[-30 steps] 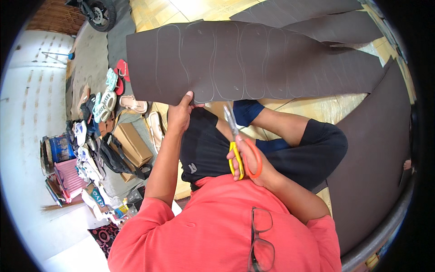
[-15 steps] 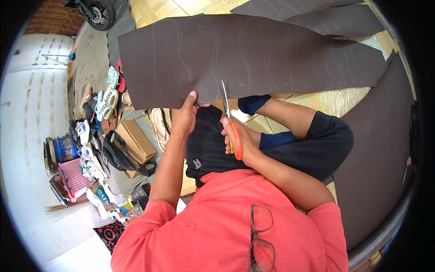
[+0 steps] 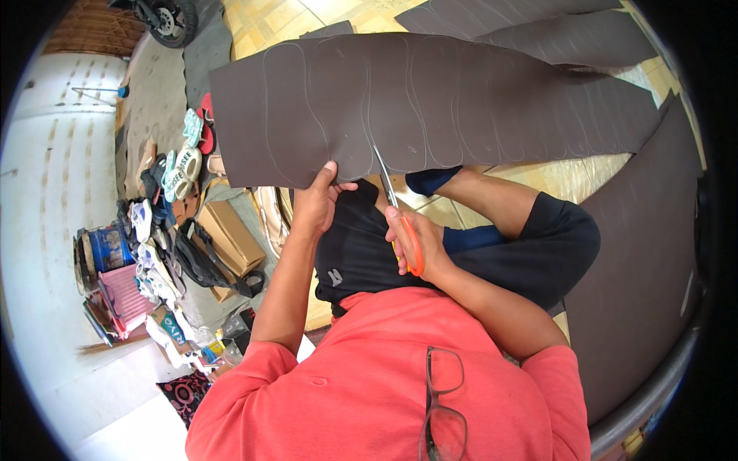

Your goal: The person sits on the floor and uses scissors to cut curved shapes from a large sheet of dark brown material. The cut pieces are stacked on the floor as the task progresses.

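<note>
A long dark brown sheet [image 3: 430, 96] with curved outlines drawn in pale lines stretches across in front of me, above my crossed legs. My left hand [image 3: 317, 201] pinches its near edge, thumb on top and fingers underneath. In my right hand [image 3: 427, 240] is a pair of scissors [image 3: 387, 184] with orange and yellow handles. Its blades point away from me and meet the sheet's near edge beside a drawn line, just right of my left hand. Whether the blades are parted I cannot tell.
More brown sheets [image 3: 638, 269] lie on the right and at the far right. Shoes and sandals [image 3: 183, 173], a cardboard box [image 3: 231, 238], a black bag [image 3: 196, 250] and a pink plastic basket [image 3: 127, 296] crowd the left. A motorcycle wheel [image 3: 171, 23] stands at the far left.
The sheet's left part has shifted slightly toward me and to the right. My right hand and the scissors have moved a little right and nearer my body. My left hand keeps its pinch.
</note>
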Available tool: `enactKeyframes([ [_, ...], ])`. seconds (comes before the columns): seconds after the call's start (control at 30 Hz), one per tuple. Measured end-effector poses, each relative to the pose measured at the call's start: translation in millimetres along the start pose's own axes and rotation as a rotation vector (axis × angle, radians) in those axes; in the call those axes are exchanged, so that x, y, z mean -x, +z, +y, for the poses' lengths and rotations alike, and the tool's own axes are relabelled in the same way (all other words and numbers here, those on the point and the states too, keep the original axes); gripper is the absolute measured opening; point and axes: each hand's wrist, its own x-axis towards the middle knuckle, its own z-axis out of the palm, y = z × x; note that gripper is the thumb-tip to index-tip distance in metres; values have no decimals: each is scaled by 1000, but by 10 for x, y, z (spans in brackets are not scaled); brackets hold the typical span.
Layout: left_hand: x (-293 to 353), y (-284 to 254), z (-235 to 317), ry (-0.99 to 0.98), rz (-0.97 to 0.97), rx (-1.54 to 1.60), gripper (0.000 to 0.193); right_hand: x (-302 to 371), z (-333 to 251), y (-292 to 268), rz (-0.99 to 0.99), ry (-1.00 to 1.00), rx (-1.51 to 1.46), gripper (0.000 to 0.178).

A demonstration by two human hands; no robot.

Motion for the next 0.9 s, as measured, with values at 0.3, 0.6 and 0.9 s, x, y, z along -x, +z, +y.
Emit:
enactKeyframes([
  [0.3, 203, 35, -4, -40, -7, 9, 25, -193, 73, 77, 59, -58, 12, 61],
  [0.6, 324, -25, -64, -159, 12, 69, 23, -131, 63, 138, 65, -26, -6, 59],
  [0.9, 526, 24, -98, -221, 9, 183, 23, -88, -26, 167, -53, -22, -93, 51],
])
